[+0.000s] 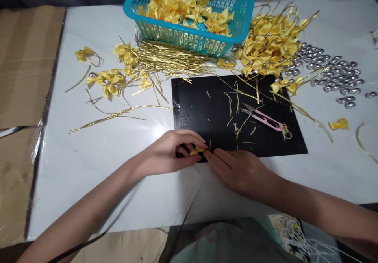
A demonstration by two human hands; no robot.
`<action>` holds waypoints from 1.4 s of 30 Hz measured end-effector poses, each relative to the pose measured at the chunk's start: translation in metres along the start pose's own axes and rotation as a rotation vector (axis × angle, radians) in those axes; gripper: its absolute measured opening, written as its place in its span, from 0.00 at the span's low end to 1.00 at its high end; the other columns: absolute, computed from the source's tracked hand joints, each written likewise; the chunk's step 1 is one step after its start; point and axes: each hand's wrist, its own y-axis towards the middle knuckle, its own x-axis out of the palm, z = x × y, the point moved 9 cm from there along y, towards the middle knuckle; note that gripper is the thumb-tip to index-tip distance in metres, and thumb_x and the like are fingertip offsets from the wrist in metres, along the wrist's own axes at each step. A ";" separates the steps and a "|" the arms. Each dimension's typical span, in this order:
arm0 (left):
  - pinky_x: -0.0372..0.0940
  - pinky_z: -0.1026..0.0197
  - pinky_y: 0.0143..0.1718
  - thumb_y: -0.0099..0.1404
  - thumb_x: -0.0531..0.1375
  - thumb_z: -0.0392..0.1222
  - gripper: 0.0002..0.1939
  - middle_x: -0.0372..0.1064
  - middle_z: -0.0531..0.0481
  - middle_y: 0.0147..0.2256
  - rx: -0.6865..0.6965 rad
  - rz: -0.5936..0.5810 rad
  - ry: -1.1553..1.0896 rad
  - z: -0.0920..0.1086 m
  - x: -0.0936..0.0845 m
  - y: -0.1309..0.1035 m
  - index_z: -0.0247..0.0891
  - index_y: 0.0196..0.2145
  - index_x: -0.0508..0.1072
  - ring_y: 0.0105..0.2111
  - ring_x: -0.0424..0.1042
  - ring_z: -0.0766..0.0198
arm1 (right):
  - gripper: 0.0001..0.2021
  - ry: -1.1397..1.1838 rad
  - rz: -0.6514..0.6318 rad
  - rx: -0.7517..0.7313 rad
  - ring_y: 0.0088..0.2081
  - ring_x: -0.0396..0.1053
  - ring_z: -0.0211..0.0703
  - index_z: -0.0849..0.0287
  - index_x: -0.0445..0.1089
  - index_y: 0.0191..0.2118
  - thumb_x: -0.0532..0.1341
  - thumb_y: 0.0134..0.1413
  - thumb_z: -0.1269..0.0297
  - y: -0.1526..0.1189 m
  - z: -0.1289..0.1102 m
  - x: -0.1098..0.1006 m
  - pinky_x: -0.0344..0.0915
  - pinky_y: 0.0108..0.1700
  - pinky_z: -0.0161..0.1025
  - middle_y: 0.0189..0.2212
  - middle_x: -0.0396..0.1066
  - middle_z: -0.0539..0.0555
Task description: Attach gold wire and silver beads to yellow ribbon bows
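Note:
Near the front edge of a black mat (195, 109), my left hand (180, 150) pinches a small yellow ribbon piece (196, 150) between thumb and fingers. My right hand (233, 166) meets it from the right, its fingers closed at the ribbon's edge; whatever they grip is too small to make out. Pink-handled thread snips (265, 121) lie on the mat behind my right hand, among short gold and yellow thread scraps (237, 131).
A blue basket (183, 34) of yellow ribbon pieces stands at the back, with gold cords (171, 58) before it. Right of it are a yellow flower pile (268, 42) and silver beads (339, 74). More flowers (109, 82) lie left on the white table (103, 192).

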 end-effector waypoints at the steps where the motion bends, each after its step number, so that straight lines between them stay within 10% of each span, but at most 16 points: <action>1: 0.65 0.70 0.27 0.58 0.58 0.34 0.10 0.70 0.44 0.42 -0.001 0.004 0.007 0.000 0.000 0.000 0.33 0.39 0.74 0.33 0.70 0.68 | 0.15 0.008 0.005 0.005 0.17 0.64 0.37 0.69 0.69 0.34 0.46 0.58 0.79 -0.001 0.000 0.000 0.56 0.18 0.35 0.20 0.68 0.52; 14: 0.64 0.67 0.25 0.58 0.57 0.33 0.10 0.69 0.45 0.34 -0.042 0.257 0.251 0.002 -0.005 -0.011 0.33 0.39 0.73 0.29 0.68 0.67 | 0.13 0.013 -0.026 0.082 0.16 0.61 0.37 0.64 0.67 0.31 0.46 0.57 0.79 -0.002 0.000 0.004 0.51 0.18 0.36 0.19 0.66 0.50; 26: 0.58 0.69 0.21 0.56 0.55 0.29 0.05 0.65 0.51 0.31 -0.102 0.109 0.330 0.009 -0.002 -0.008 0.34 0.31 0.67 0.21 0.61 0.73 | 0.10 -0.008 -0.163 -0.034 0.17 0.62 0.36 0.62 0.66 0.36 0.49 0.55 0.79 0.003 0.000 0.009 0.46 0.20 0.36 0.23 0.67 0.49; 33: 0.59 0.71 0.23 0.58 0.53 0.27 0.21 0.68 0.50 0.39 0.005 0.022 0.213 0.010 0.003 -0.011 0.40 0.49 0.62 0.31 0.67 0.69 | 0.13 -0.029 -0.153 -0.047 0.16 0.61 0.35 0.64 0.64 0.36 0.45 0.56 0.80 0.006 -0.001 0.005 0.42 0.19 0.37 0.24 0.67 0.51; 42: 0.59 0.70 0.22 0.59 0.55 0.31 0.11 0.69 0.51 0.34 0.045 -0.007 0.349 0.011 -0.001 -0.004 0.36 0.40 0.70 0.27 0.66 0.70 | 0.14 0.003 -0.041 0.172 0.15 0.63 0.36 0.67 0.66 0.34 0.45 0.53 0.82 0.000 -0.008 0.002 0.49 0.17 0.35 0.21 0.68 0.53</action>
